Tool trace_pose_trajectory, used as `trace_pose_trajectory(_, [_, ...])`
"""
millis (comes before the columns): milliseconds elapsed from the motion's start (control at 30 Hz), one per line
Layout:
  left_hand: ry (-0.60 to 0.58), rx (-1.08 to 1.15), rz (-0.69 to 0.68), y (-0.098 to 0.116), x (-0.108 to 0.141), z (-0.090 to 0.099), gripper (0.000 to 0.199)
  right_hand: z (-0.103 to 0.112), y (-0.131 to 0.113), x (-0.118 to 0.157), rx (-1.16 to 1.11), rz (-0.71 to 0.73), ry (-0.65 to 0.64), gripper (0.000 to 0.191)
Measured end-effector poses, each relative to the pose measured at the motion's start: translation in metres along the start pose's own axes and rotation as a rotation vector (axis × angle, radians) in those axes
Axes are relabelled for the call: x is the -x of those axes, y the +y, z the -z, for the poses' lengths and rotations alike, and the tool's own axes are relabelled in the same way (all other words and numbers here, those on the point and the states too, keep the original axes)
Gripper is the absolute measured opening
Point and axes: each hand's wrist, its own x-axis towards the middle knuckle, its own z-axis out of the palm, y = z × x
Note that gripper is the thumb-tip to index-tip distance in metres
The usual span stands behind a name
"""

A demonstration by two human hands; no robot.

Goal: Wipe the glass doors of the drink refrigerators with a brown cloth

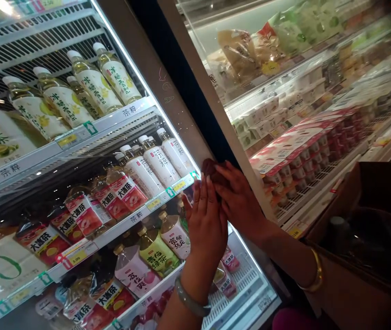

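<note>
My left hand [207, 222], a grey-green bangle at its wrist, reaches up with its fingers stretched out at the right edge of the glass fridge door. Its fingertips meet the lower side of a bunched dark brown cloth [210, 167], pressed against the door frame [185, 121]. Beside it, my right hand [238, 199], with a gold bangle, has its bent fingers over the cloth's right side. Part of the cloth is hidden behind both hands. Tea bottles [163, 160] stand on the shelf just left of my fingers.
Several bottle shelves [109, 119] fill the lit fridge at left. At right, an open chiller holds yogurt cups [305, 165] and bagged goods [238, 48]. A cardboard box [356, 201] with dark contents stands at the lower right, near my right forearm.
</note>
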Motion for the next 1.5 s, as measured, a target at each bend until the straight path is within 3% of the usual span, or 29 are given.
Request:
trace_pose_trajectory(100, [-0.098,0.01,-0.063,0.008,0.027,-0.006,0.09,0.01,0.004,0.04,0.057,-0.008,-0.038,0.037])
trace_pose_trajectory(167, [-0.129,0.013,-0.095,0.009,0.033,-0.01,0.094,0.016,0.009,0.047,0.068,0.024,-0.042,0.032])
trace_pose_trajectory(233, [-0.098,0.021,-0.093,0.005,0.019,-0.012,0.094,0.019,0.014,0.026,0.08,0.082,-0.031,0.029])
trace_pose_trajectory(400, [0.042,0.093,-0.006,-0.015,-0.06,-0.008,0.085,0.01,0.019,-0.075,0.126,0.189,0.036,0.029])
trace_pose_trajectory(467, [0.069,0.104,0.014,-0.018,-0.074,-0.004,0.084,0.007,0.016,-0.09,0.13,0.201,0.054,0.029])
trace_pose_trajectory(567, [0.027,0.053,-0.017,-0.011,-0.056,-0.003,0.085,0.011,0.015,-0.062,0.137,0.166,0.024,0.032])
trace_pose_trajectory(700, [-0.157,0.036,-0.113,0.002,-0.008,-0.003,0.09,0.025,0.019,-0.001,0.126,0.136,-0.075,0.034])
trace_pose_trajectory(767, [-0.188,0.066,-0.126,0.004,-0.003,0.002,0.09,0.034,0.017,0.001,0.099,0.127,-0.117,0.03])
trace_pose_trajectory(833, [-0.149,0.107,-0.094,0.001,-0.017,0.008,0.088,0.04,0.012,-0.022,0.066,0.09,-0.156,0.032])
trace_pose_trajectory(967, [-0.128,0.246,0.072,-0.01,-0.061,0.01,0.087,0.037,0.003,-0.083,0.058,-0.044,-0.354,0.043])
trace_pose_trajectory(1033, [-0.138,0.267,0.12,-0.011,-0.065,0.008,0.083,0.031,0.001,-0.085,0.053,-0.108,-0.398,0.043])
trace_pose_trajectory(1133, [-0.221,0.234,0.083,-0.001,-0.036,0.005,0.077,0.026,0.001,-0.035,0.026,-0.107,-0.365,0.045])
trace_pose_trajectory(1233, [-0.329,0.186,-0.009,0.019,0.018,-0.001,0.073,0.028,0.004,0.051,0.001,-0.093,-0.243,0.046])
trace_pose_trajectory(1333, [-0.427,0.178,-0.048,0.038,0.068,-0.01,0.07,0.033,0.006,0.124,-0.032,-0.136,-0.247,0.05])
trace_pose_trajectory(1400, [-0.448,0.188,-0.056,0.046,0.085,-0.016,0.07,0.034,0.008,0.142,-0.078,-0.166,-0.26,0.049])
trace_pose_trajectory(1500, [-0.336,0.185,-0.004,0.045,0.08,-0.02,0.068,0.029,0.01,0.124,-0.1,-0.185,-0.271,0.045])
